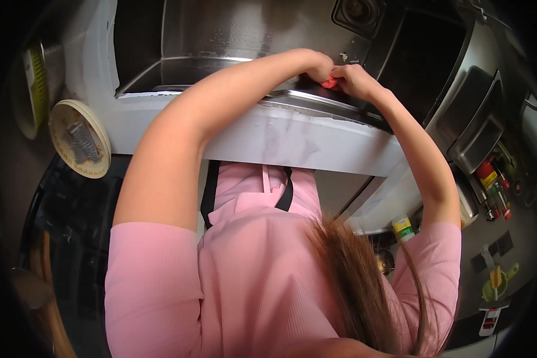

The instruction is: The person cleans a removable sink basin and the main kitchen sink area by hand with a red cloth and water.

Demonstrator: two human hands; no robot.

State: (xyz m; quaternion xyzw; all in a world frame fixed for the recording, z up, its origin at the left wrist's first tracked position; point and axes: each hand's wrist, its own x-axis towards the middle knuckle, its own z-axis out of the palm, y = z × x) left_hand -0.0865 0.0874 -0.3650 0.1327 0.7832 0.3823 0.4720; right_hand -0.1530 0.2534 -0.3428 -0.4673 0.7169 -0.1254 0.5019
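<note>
Both hands are together at the near side of a stainless steel sink [223,27], over its front wall. A small bunched red cloth-like piece [329,83] shows between and below them. My right hand [357,80] has its fingers closed on it. My left hand [320,67] presses in against the same piece from the left with curled fingers, its fingertips hidden from view. Light food scraps [343,57] lie on the sink floor just beyond the hands. Further off is the square drain [359,15].
On the left, a cream plate [102,165] holds a grey metallic scouring pad [83,142], beside a green basket [36,89]. Metal pans [479,134] stand on the right, with several bottles [487,174] nearby. The white counter edge [291,134] runs between my body and the sink.
</note>
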